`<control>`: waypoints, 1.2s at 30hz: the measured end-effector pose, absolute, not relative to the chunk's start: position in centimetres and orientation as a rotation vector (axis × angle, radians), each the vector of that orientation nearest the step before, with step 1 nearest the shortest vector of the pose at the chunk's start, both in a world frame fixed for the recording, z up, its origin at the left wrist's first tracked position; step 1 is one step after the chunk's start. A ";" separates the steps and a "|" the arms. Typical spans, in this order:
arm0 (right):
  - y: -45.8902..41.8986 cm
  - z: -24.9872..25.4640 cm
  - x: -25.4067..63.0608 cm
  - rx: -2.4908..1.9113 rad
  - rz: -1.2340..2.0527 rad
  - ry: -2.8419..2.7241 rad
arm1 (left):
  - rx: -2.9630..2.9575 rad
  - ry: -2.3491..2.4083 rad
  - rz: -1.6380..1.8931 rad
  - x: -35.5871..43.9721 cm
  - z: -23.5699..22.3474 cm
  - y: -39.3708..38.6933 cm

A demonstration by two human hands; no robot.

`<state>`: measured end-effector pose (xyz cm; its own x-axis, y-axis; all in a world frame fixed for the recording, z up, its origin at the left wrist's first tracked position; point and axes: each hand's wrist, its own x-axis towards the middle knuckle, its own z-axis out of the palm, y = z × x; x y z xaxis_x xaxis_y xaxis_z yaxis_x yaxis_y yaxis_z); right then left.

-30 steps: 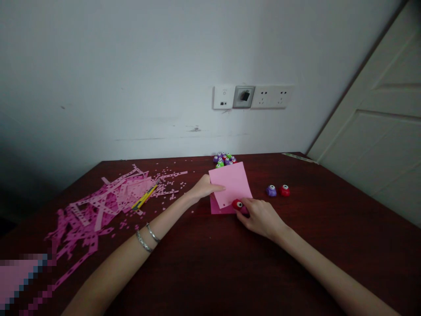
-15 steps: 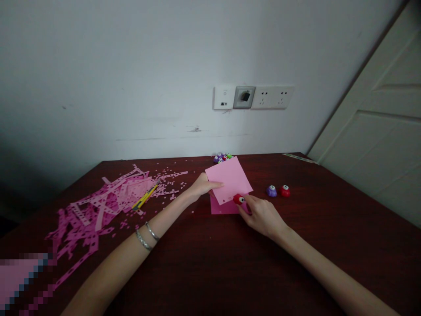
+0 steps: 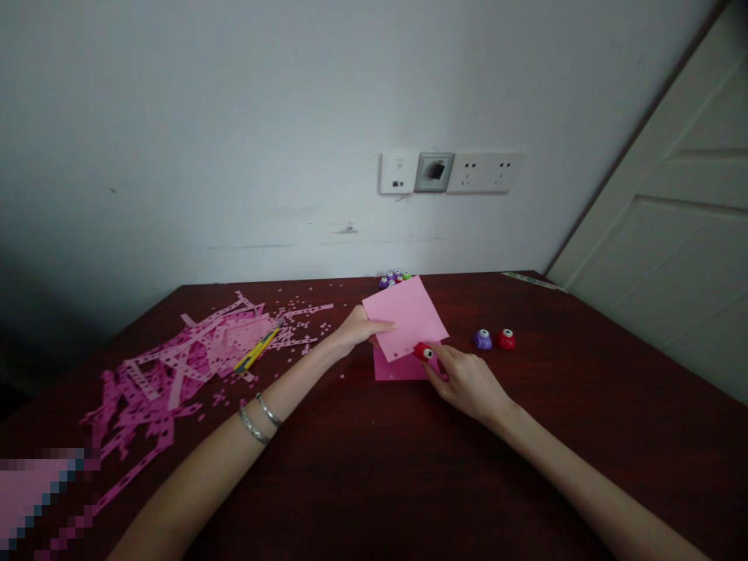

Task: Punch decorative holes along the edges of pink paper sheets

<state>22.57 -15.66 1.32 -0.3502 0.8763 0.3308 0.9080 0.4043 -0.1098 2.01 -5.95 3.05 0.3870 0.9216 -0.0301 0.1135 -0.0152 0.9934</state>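
Through my head feed, the dark red desk (image 3: 351,467) spreads widest, pink scraps (image 3: 192,351) heaped at its left. Mid-desk, I see a pink sheet (image 3: 414,312) tilted over a deeper pink sheet (image 3: 403,372). My left hand (image 3: 358,327) pinches its left edge, thumb on top; my right hand (image 3: 467,379), fingers closed, grasps the red one-eyed punch (image 3: 422,352) at its lower edge, beside small holes (image 3: 396,355).

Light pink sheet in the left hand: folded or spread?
Spread: the light pink sheet shows one flat face with no visible crease, its left edge pinched in the left hand.
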 end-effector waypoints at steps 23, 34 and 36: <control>-15.6 1.4 22.9 -1.527 -0.216 -2.372 | 1.440 0.974 0.855 1.7 3.3 -5.8; -15.5 1.4 22.9 -1.534 -0.117 -2.326 | 1.374 1.054 0.910 0.2 3.0 -4.1; -15.4 1.7 23.0 -1.508 0.003 -2.259 | 1.377 1.048 0.885 0.2 2.9 -4.2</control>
<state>22.95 -15.44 1.70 -0.3221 0.8828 0.3420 0.8819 0.4112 -0.2308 0.18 -4.19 2.94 0.3202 0.9453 -0.0623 0.0970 0.0327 0.9947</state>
